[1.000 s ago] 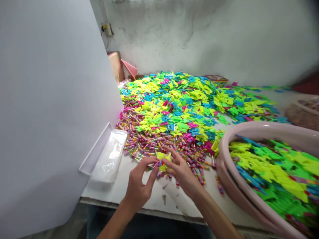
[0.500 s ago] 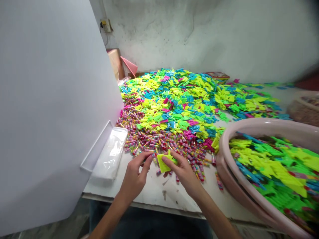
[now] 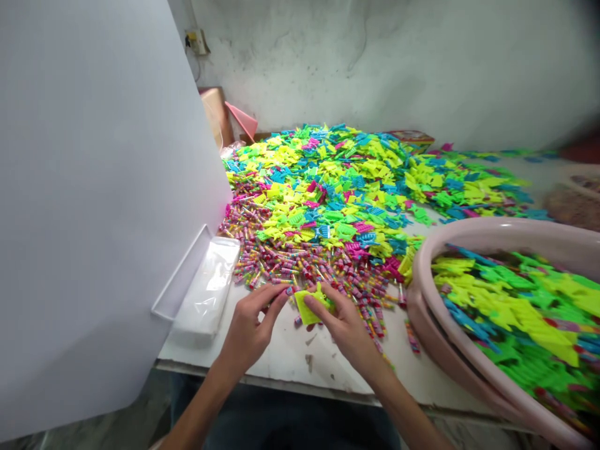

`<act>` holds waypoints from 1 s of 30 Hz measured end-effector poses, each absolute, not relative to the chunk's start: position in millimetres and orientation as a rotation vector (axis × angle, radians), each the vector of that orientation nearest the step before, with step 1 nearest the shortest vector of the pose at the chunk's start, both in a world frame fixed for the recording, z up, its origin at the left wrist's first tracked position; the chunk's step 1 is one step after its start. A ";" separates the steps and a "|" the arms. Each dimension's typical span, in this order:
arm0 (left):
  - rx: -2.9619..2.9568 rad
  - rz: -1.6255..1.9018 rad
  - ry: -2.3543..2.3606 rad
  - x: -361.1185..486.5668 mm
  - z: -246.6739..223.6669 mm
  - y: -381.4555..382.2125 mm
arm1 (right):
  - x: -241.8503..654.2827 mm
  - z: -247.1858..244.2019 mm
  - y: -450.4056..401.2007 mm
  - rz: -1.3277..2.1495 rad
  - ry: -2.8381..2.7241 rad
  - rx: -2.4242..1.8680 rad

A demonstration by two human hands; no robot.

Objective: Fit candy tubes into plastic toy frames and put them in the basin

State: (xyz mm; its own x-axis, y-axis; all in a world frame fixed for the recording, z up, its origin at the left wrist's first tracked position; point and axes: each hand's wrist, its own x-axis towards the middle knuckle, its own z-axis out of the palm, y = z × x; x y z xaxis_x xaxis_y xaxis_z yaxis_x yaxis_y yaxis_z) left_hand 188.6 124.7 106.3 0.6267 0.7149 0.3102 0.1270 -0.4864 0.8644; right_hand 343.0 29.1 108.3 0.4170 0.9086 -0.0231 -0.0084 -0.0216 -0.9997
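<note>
My left hand is closed, pinching a small coloured tube between thumb and fingertips; most of it is hidden by the fingers. Close beside it, my right hand grips a flat yellow plastic toy piece, thumb on its near face. A narrow gap separates tube and toy piece. Both hands are above the front part of the white table. Just beyond them lies a spread of small pink-and-red tubes, backed by a large heap of yellow, green, blue and magenta plastic pieces.
On the right stands a pink tub filled with similar plastic pieces and some tubes. To the left lies a stack of clear plastic bags beside a tall white panel. A pink funnel-like object leans near the wall.
The view has shifted slightly. Both hands keep their grips, and the tube and yellow piece stay almost in the same place.
</note>
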 end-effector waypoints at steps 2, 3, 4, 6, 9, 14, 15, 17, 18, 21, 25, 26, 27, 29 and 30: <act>1.985 0.860 0.666 188.6 107.9 123.7 | 343.0 109.4 28.7 0.897 -0.883 -1.391; 1.990 0.864 0.668 188.6 108.8 123.2 | 343.0 110.2 28.4 0.899 -0.881 -1.388; 1.994 0.866 0.669 188.4 109.6 122.7 | 342.9 110.9 28.0 0.905 -0.879 -1.388; 2.002 0.856 0.666 187.8 110.7 122.3 | 342.7 112.0 26.9 0.910 -0.877 -1.390; 2.018 0.829 0.644 185.6 111.1 123.7 | 342.5 112.2 25.0 0.898 -0.889 -1.402; 1.940 0.768 0.585 178.6 109.4 128.3 | 342.0 111.0 24.4 0.871 -0.927 -1.399; 1.891 0.758 0.577 177.0 108.5 128.8 | 341.6 110.8 24.8 0.898 -0.921 -1.389; 1.769 0.736 0.561 174.1 105.6 129.3 | 340.5 111.1 25.9 0.968 -0.891 -1.353; 1.700 0.721 0.551 172.9 103.5 129.2 | 339.7 111.6 26.3 1.001 -0.879 -1.329; 1.499 0.689 0.507 170.5 95.5 128.4 | 337.0 114.7 26.7 1.064 -0.873 -1.267; 1.381 0.700 0.470 170.4 88.4 126.9 | 334.2 119.4 25.3 1.097 -0.884 -1.240; 1.381 0.700 0.473 170.7 88.2 126.4 | 333.9 120.0 24.9 1.098 -0.887 -1.238; 1.389 0.703 0.478 171.2 88.7 126.0 | 333.7 120.3 24.4 1.095 -0.892 -1.240; 1.414 0.708 0.493 172.3 91.1 124.9 | 333.7 120.1 23.5 1.079 -0.897 -1.246; 1.431 0.713 0.500 172.8 92.8 124.4 | 333.8 119.7 23.1 1.070 -0.897 -1.250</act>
